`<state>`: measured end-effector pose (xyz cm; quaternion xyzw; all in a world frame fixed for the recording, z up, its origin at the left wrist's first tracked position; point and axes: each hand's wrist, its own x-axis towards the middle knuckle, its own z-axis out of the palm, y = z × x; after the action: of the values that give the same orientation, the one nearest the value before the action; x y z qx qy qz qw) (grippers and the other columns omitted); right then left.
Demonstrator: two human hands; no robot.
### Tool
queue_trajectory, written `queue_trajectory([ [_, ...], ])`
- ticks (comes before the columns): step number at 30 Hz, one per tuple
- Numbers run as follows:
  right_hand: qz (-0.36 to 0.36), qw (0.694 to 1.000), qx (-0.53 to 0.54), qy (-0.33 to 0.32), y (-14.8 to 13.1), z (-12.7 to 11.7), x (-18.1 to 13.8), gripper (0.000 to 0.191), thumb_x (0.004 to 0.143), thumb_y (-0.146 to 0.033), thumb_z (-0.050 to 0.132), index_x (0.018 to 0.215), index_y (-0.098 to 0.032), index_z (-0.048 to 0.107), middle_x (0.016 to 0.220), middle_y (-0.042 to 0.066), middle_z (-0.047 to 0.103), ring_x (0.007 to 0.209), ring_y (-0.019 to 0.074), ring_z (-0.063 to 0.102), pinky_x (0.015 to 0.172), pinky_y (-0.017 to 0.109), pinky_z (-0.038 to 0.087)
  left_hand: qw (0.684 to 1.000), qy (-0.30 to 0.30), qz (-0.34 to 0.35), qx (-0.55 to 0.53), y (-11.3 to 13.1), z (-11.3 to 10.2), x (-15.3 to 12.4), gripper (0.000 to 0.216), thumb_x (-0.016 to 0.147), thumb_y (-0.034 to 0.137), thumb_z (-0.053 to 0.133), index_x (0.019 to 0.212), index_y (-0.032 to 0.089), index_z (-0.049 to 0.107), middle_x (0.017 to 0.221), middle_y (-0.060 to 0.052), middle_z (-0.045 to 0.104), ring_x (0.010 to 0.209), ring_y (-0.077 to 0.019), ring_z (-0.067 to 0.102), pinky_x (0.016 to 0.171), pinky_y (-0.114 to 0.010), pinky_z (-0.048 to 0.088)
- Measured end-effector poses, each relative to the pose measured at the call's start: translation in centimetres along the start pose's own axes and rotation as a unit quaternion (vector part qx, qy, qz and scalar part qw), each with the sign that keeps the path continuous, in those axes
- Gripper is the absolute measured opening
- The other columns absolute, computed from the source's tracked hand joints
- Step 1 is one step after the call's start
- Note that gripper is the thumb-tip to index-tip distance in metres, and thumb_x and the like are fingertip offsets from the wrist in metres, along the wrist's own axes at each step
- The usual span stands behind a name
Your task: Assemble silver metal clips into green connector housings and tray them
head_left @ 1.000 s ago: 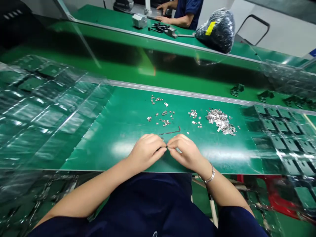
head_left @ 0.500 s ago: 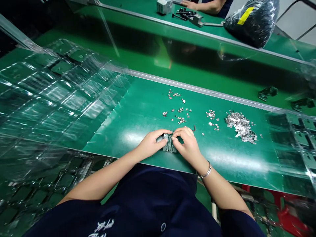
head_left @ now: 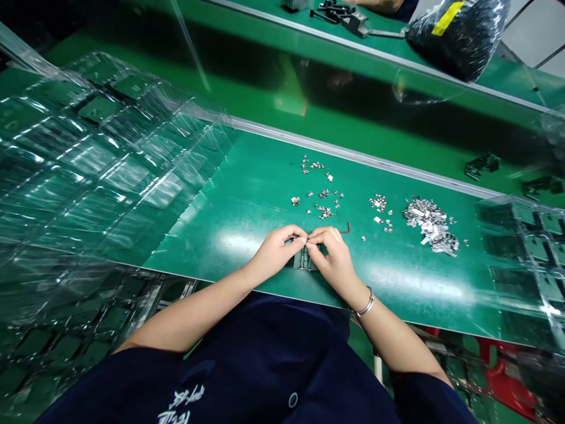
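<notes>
My left hand [head_left: 280, 247] and my right hand [head_left: 331, 250] meet over a small dark slotted plastic part [head_left: 304, 261] near the front of the green table. Thumb and index finger of each hand are pinched together at the part's far edge, fingertips almost touching. Whatever lies between the fingertips is too small to make out. The near half of the slotted part shows below the hands, flat on the table. Just beyond my right hand lies a dark hex key [head_left: 348, 228]. Small metal pieces [head_left: 325, 212] are scattered past the hands.
To the right lies a big pile of metal pieces [head_left: 430, 224], with a smaller cluster [head_left: 378, 203] beside it. Clear plastic trays [head_left: 110, 147] cover the left side; others [head_left: 529, 253] stand right. A metal rail [head_left: 353, 158] runs behind. Across the bench is a co-worker's arm [head_left: 384, 6].
My left fingertips have moved right and closed in against my right fingertips over the slotted part. The camera view has shifted slightly. Less of the co-worker's arm shows.
</notes>
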<state>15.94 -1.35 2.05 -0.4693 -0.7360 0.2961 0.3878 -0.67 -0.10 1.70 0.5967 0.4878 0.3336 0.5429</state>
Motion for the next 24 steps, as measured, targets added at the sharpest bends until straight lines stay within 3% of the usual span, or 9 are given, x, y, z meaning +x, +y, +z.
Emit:
queue_trajectory([
  [5, 0.118, 0.983, 0.140, -0.027, 0.7, 0.2, 0.3, 0.006, 0.083, -0.023, 0.055, 0.089, -0.021, 0.054, 0.088, 0.002, 0.060, 0.085, 0.0169, 0.058, 0.080, 0.032, 0.047, 1.000, 0.005, 0.023, -0.020, -0.6, 0.7, 0.6, 0.014, 0.078, 0.022, 0.053, 0.092, 0.019, 0.052, 0.090, -0.001, 0.061, 0.088, -0.0151, 0.060, 0.083, -0.031, 0.048],
  [9, 0.123, 0.973, 0.180, -0.081, 1.5, -0.7, 1.0, 0.009, 0.083, -0.027, 0.055, 0.088, -0.020, 0.053, 0.088, 0.002, 0.059, 0.085, 0.0170, 0.058, 0.080, 0.032, 0.048, 0.999, -0.013, 0.036, -0.034, -0.6, 0.2, 0.6, 0.016, 0.079, 0.022, 0.054, 0.094, 0.020, 0.050, 0.092, -0.002, 0.060, 0.091, -0.0153, 0.060, 0.085, -0.033, 0.048],
  [12, 0.098, 0.969, 0.207, -0.087, 1.3, -1.9, 0.3, 0.026, 0.090, -0.034, 0.048, 0.112, -0.021, 0.049, 0.113, 0.009, 0.058, 0.107, 0.0208, 0.057, 0.094, 0.040, 0.046, 0.996, 0.044, 0.046, -0.056, -0.6, -0.8, 0.0, 0.021, 0.081, 0.028, 0.055, 0.100, 0.020, 0.050, 0.099, -0.006, 0.061, 0.097, -0.0168, 0.061, 0.087, -0.033, 0.049],
  [15, 0.033, 0.987, 0.101, -0.121, 0.0, -2.4, -1.7, 0.055, 0.086, -0.042, 0.058, 0.132, -0.022, 0.037, 0.136, 0.015, 0.044, 0.129, 0.0275, 0.041, 0.109, 0.051, 0.030, 0.991, 0.104, 0.071, -0.051, -0.4, -1.9, -0.7, 0.021, 0.084, 0.033, 0.055, 0.101, 0.020, 0.052, 0.095, -0.006, 0.064, 0.091, -0.0164, 0.063, 0.084, -0.032, 0.051],
  [18, 0.001, 0.986, -0.023, -0.165, -0.2, -2.6, -2.1, 0.069, 0.076, -0.035, 0.070, 0.135, -0.023, 0.036, 0.133, 0.014, 0.048, 0.125, 0.0291, 0.044, 0.110, 0.056, 0.025, 0.990, 0.118, 0.070, -0.024, 0.1, -3.2, -1.3, 0.022, 0.086, 0.036, 0.055, 0.102, 0.021, 0.054, 0.093, -0.006, 0.067, 0.089, -0.0170, 0.066, 0.082, -0.031, 0.053],
  [19, 0.006, 0.988, -0.035, -0.151, 0.4, -3.2, -1.4, 0.067, 0.076, -0.033, 0.069, 0.135, -0.023, 0.036, 0.131, 0.013, 0.049, 0.122, 0.0275, 0.047, 0.109, 0.053, 0.029, 0.991, 0.118, 0.067, -0.005, 0.3, -3.7, -1.5, 0.023, 0.086, 0.037, 0.054, 0.103, 0.022, 0.055, 0.094, -0.006, 0.068, 0.089, -0.0175, 0.066, 0.081, -0.031, 0.054],
  [21, 0.041, 0.996, -0.039, -0.062, 2.9, -6.1, 1.4, 0.062, 0.079, -0.033, 0.064, 0.134, -0.022, 0.037, 0.130, 0.013, 0.049, 0.118, 0.0248, 0.050, 0.102, 0.045, 0.041, 0.990, 0.110, 0.073, 0.055, 0.7, -5.2, -1.8, 0.023, 0.086, 0.040, 0.054, 0.101, 0.023, 0.057, 0.092, -0.005, 0.070, 0.086, -0.0187, 0.068, 0.078, -0.030, 0.055],
  [24, 0.102, 0.978, -0.087, 0.160, 7.3, -13.5, 7.4, 0.048, 0.088, -0.040, 0.051, 0.128, -0.014, 0.044, 0.118, 0.015, 0.057, 0.103, 0.0240, 0.058, 0.090, 0.043, 0.048, 0.971, 0.124, 0.091, 0.181, 0.8, -8.3, -2.4, 0.025, 0.083, 0.047, 0.054, 0.091, 0.026, 0.064, 0.088, -0.002, 0.072, 0.081, -0.0208, 0.069, 0.072, -0.029, 0.056],
])
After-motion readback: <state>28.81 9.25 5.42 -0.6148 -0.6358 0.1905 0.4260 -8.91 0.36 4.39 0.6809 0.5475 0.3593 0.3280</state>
